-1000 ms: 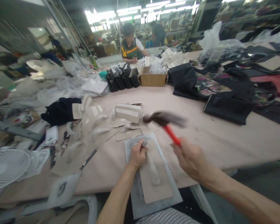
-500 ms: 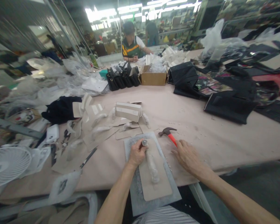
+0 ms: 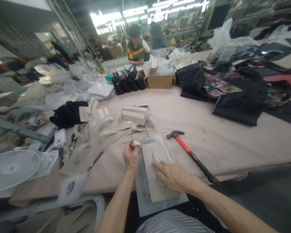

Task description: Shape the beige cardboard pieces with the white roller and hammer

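Observation:
A small round metal piece (image 3: 135, 143), its exact kind unclear, is pinched in my left hand (image 3: 131, 158) beside the top left corner of a beige panel (image 3: 160, 191). The panel lies on a grey slab (image 3: 145, 207) at the table's front edge. My right hand (image 3: 173, 176) rests on the panel with its fingers stretched out, over a pale strap (image 3: 154, 154) that is mostly hidden beneath them. To the right of the slab lies a claw hammer (image 3: 188, 150) with a red and black handle, touched by neither hand.
Beyond the slab are a folded beige piece (image 3: 134, 115) and loose beige parts with wrapped handles. A black pen-like tool (image 3: 95, 160) and a white fan (image 3: 13, 170) are at left. Black bags (image 3: 128, 80), a cardboard box (image 3: 159, 81) and a person (image 3: 137, 48) are farther back.
My right hand has let go of the hammer and moved left onto the panel. My left hand has lifted the metal piece off the strap's upper end and shifted left.

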A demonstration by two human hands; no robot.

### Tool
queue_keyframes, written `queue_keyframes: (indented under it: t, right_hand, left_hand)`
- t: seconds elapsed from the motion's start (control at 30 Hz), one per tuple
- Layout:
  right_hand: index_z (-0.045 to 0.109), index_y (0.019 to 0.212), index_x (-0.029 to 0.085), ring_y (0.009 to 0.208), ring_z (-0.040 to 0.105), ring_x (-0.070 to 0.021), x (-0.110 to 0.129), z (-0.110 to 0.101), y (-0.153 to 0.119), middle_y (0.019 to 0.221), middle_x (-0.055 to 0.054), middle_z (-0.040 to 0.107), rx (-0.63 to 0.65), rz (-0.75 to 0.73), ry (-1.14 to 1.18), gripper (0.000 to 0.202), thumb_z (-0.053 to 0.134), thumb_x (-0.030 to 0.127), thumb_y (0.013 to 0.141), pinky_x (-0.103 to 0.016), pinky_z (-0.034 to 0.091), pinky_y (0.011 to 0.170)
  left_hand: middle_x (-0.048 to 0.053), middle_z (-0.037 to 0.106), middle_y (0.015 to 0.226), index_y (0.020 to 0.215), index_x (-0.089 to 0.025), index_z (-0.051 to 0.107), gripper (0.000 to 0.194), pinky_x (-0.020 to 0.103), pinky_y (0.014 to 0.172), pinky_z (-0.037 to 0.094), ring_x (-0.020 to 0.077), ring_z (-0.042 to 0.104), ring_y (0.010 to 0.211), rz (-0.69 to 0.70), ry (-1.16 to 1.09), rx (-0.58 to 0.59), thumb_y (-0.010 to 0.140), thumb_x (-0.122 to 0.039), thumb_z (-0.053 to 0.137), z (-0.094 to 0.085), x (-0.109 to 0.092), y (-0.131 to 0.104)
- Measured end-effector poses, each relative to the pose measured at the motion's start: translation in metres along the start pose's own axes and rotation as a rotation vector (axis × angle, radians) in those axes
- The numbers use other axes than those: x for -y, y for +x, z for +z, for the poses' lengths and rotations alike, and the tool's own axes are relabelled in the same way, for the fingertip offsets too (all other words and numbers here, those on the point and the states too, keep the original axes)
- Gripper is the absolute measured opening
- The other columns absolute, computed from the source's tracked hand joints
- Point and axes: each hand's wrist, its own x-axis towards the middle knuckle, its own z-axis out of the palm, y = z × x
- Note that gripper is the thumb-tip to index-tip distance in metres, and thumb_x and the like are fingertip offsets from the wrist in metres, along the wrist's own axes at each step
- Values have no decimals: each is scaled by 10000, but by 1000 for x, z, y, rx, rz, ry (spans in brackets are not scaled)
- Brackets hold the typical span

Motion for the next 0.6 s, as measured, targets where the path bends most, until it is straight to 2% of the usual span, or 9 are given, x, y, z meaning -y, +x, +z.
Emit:
queue_keyframes:
  t: [0.1, 0.2, 0.3, 0.4, 0.43, 0.5, 0.6]
  right_hand:
    - [515, 1417, 106, 821, 646, -196, -11, -23, 1, 1157, -156, 658, 179, -98, 53, 550, 461, 83, 870, -319, 506, 748]
    - [513, 1429, 137, 846, 636, -198, -12, -29, 7, 1095, -130, 661, 273, -123, 40, 651, 448, 15, 792, -323, 497, 781]
    - [662, 1174, 174, 862, 609, -239, -7, -23, 17, 1019, -131, 642, 200, -132, -186, 414, 486, 63, 817, -374, 471, 777]
    - [668, 929, 162, 956, 577, -281, -1, -18, 29, 1078, -160, 615, 81, -184, -368, 166, 531, 139, 837, -408, 439, 820]
    - [655, 912, 155, 963, 575, -282, 0, -19, 33, 1076, -164, 616, 47, -142, -394, 145, 531, 145, 839, -398, 433, 815]
    - [636, 941, 140, 917, 590, -268, 0, -21, 39, 1019, -164, 634, -19, 40, -414, 162, 501, 129, 850, -367, 424, 771]
    - [605, 1052, 125, 826, 627, -242, -1, -20, 44, 911, -137, 672, -79, 291, -320, 212, 444, 147, 915, -331, 414, 703]
  left_hand:
    - [58, 773, 870, 922, -138, 702, 332, 288, 783, 568, 195, 737, 817, 42, 42, -13, 739, -391, 813, -20, -16, -6]
    - [61, 777, 872, 933, -139, 708, 337, 300, 784, 580, 201, 744, 817, 52, 49, -27, 741, -394, 816, -34, -25, -13]
    - [66, 781, 862, 933, -138, 715, 337, 301, 773, 586, 199, 742, 801, 56, 77, -16, 734, -387, 825, -42, -30, -20]
    - [70, 783, 852, 924, -134, 718, 343, 294, 752, 588, 199, 740, 790, 70, 95, -44, 724, -387, 836, -45, -39, -25]
    - [70, 784, 854, 924, -134, 717, 343, 292, 749, 589, 199, 741, 792, 83, 89, -63, 724, -385, 836, -46, -43, -25]
    - [66, 785, 860, 926, -137, 712, 333, 298, 757, 593, 203, 745, 801, 127, 61, -100, 730, -377, 834, -46, -54, -25]
    - [60, 783, 875, 937, -147, 707, 299, 300, 764, 592, 199, 742, 805, 185, 45, -103, 760, -363, 813, -42, -66, -23]
